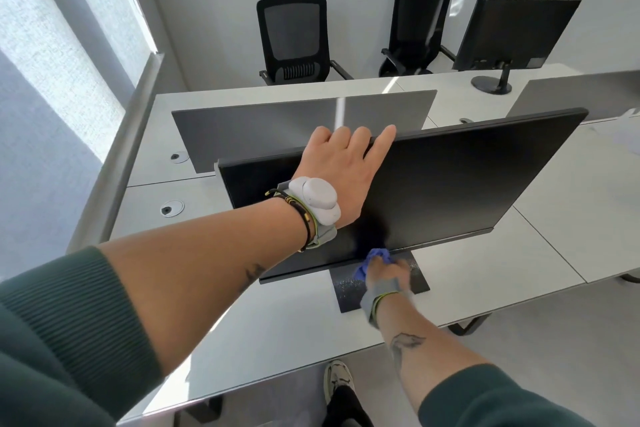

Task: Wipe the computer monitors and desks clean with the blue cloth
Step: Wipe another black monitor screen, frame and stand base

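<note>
Reaches forward with the left arm, sleeve pushed up. Clasps the top edge of the monitor (450, 184) with the left hand (341, 163), fingers bent over it, palm on the screen. Extends the right arm low across the near edge of the desk (294, 322). Holds the right hand (388, 274), blurred, above the base (346, 295). Grips the cloth (375, 258) bunched in curled fingers at the screen's bottom edge. Works with hands well apart, one high, one low.
</note>
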{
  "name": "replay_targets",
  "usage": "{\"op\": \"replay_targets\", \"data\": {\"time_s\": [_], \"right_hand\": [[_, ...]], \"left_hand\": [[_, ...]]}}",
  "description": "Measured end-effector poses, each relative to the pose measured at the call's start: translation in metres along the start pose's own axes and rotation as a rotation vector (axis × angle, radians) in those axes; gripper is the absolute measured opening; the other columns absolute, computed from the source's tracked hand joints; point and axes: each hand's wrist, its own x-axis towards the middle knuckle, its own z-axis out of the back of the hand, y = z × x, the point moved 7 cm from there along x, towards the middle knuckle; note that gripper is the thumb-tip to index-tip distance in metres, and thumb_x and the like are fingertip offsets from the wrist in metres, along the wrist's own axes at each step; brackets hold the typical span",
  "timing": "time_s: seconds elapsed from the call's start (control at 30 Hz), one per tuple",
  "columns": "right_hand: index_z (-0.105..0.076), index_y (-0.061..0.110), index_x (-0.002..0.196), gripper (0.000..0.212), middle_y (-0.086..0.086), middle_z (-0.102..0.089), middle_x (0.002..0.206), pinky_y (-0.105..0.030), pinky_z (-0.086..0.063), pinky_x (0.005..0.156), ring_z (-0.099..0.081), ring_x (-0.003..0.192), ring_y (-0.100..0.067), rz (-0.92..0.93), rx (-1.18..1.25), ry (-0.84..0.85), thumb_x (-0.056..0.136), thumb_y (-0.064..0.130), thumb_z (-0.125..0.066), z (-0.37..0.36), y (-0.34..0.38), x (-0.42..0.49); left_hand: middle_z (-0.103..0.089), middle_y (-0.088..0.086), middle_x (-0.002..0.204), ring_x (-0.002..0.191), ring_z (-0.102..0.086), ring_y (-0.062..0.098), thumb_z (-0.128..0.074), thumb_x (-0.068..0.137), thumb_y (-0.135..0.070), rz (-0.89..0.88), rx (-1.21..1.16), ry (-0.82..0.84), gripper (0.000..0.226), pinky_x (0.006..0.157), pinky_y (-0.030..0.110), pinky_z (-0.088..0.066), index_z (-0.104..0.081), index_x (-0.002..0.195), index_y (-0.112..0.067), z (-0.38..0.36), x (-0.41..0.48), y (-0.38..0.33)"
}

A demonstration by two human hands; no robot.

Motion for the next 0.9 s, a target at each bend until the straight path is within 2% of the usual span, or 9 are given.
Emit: {"op": "replay_targets", "data": {"time_s": [0.07, 0.23, 0.3, 0.4, 0.47, 0.57, 0.63, 0.77, 0.9], "right_hand": [[-0.052, 0.013, 0.094, 0.005, -0.007, -0.057, 0.071, -0.026, -0.041, 0.057, -0.056, 0.064, -0.025, -0.042, -0.060, 0.082, 0.089, 0.011, -0.054, -0.028, -0.019, -0.024], [-0.055, 0.010, 0.088, 0.011, -0.013, -0.065, 0.075, -0.039, -0.055, 0.069, -0.063, 0.066, -0.030, -0.050, -0.085, 0.095, 0.083, 0.019, -0.060, -0.047, -0.023, -0.039], [-0.050, 0.009, 0.092, 0.010, -0.015, -0.063, 0.076, -0.034, -0.049, 0.063, -0.057, 0.059, -0.026, -0.069, -0.009, 0.003, 0.088, 0.015, -0.056, -0.029, -0.014, -0.025], [-0.049, 0.012, 0.100, 0.011, -0.020, -0.064, 0.095, -0.029, -0.041, 0.071, -0.056, 0.070, -0.028, -0.086, -0.062, -0.155, 0.094, 0.019, -0.055, -0.008, -0.003, -0.026], [-0.046, 0.015, 0.092, 0.011, -0.018, -0.063, 0.084, -0.028, -0.044, 0.066, -0.055, 0.064, -0.026, -0.085, -0.040, -0.018, 0.090, 0.020, -0.056, -0.037, -0.013, -0.042], [-0.048, 0.019, 0.083, 0.033, -0.012, -0.066, 0.081, -0.045, -0.058, 0.078, -0.064, 0.070, -0.032, -0.093, -0.118, 0.143, 0.062, 0.043, -0.058, -0.068, -0.057, -0.027], [-0.048, 0.019, 0.085, 0.030, -0.008, -0.063, 0.088, -0.042, -0.055, 0.082, -0.060, 0.077, -0.029, -0.098, -0.104, 0.165, 0.070, 0.041, -0.062, -0.057, -0.065, -0.005], [-0.051, 0.014, 0.101, 0.015, -0.012, -0.063, 0.086, -0.035, -0.047, 0.068, -0.057, 0.067, -0.024, -0.112, 0.087, 0.004, 0.088, 0.017, -0.057, -0.001, -0.010, 0.008], [-0.050, 0.014, 0.099, 0.034, -0.015, -0.069, 0.082, -0.041, -0.051, 0.067, -0.064, 0.065, -0.029, -0.150, -0.008, -0.009, 0.071, 0.031, -0.058, 0.004, -0.035, 0.059]], "left_hand": [[-0.049, 0.004, 0.106, 0.078, -0.034, 0.023, -0.053, 0.085, -0.025, 0.003, 0.001, 0.005, 0.082, 0.074, 0.040, -0.036, -0.016, 0.158, -0.016, 0.000, 0.000, 0.001], [-0.049, 0.005, 0.111, 0.080, -0.036, 0.023, -0.056, 0.084, -0.027, -0.026, 0.018, 0.032, 0.088, 0.074, 0.039, -0.037, -0.012, 0.159, -0.013, 0.002, -0.003, 0.004], [-0.049, 0.005, 0.115, 0.081, -0.035, 0.023, -0.056, 0.085, -0.026, -0.041, 0.017, 0.044, 0.090, 0.072, 0.037, -0.036, -0.008, 0.159, -0.014, 0.002, -0.002, 0.006], [-0.048, 0.005, 0.119, 0.081, -0.032, 0.022, -0.057, 0.085, -0.025, -0.038, 0.025, 0.052, 0.092, 0.068, 0.035, -0.033, -0.003, 0.160, -0.016, 0.005, 0.000, 0.004], [-0.048, 0.005, 0.119, 0.082, -0.035, 0.021, -0.060, 0.084, -0.024, -0.030, 0.010, 0.072, 0.095, 0.068, 0.035, -0.035, -0.003, 0.160, -0.017, 0.004, 0.000, 0.002], [-0.048, 0.004, 0.117, 0.081, -0.037, 0.021, -0.063, 0.082, -0.024, -0.015, 0.001, 0.068, 0.098, 0.067, 0.034, -0.035, -0.004, 0.160, -0.018, 0.004, -0.001, 0.003], [-0.048, 0.004, 0.116, 0.082, -0.036, 0.021, -0.062, 0.082, -0.025, -0.013, 0.002, 0.060, 0.097, 0.068, 0.035, -0.036, -0.004, 0.160, -0.018, 0.003, -0.002, 0.004], [-0.049, 0.004, 0.115, 0.083, -0.034, 0.021, -0.060, 0.083, -0.024, 0.004, -0.008, 0.033, 0.093, 0.073, 0.036, -0.036, -0.007, 0.159, -0.019, 0.002, -0.003, 0.001], [-0.050, 0.002, 0.114, 0.083, -0.037, 0.021, -0.058, 0.083, -0.026, 0.030, -0.023, 0.014, 0.087, 0.077, 0.037, -0.038, -0.014, 0.158, -0.020, 0.001, 0.003, -0.005]]}}
